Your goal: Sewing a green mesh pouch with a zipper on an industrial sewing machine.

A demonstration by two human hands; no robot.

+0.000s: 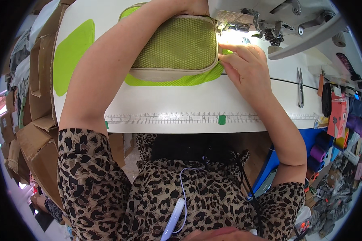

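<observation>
1. The lime-green mesh pouch panel with beige binding around its edge [175, 48] lies flat on the white table [181, 104], its right edge pushed up to the presser foot of the grey sewing machine [269, 24]. That placement puts the binding directly in the needle's line.
2. Under it lies a lime-green fabric layer [177, 80] that shows along the lower edge, so both pieces appear to be stacked for stitching together.
3. The right hand [245, 66] rests beside the panel's right edge, fingers narrowed and pressed flat on the fabric close to the foot, seemingly to steer the seam. It presses the panel down and does not clasp it.
4. The left hand [195, 7] reaches across the top of the panel towards the machine; it is mostly cut off by the frame's edge, so I cannot tell how its fingers are set.
5. A second lime-green cut piece [72, 56] lies apart at the table's left end.
6. Metal thread snips [300, 86] lie to the right, within reach.
7. A printed ruler strip [181, 118] runs along the table's front edge.
</observation>
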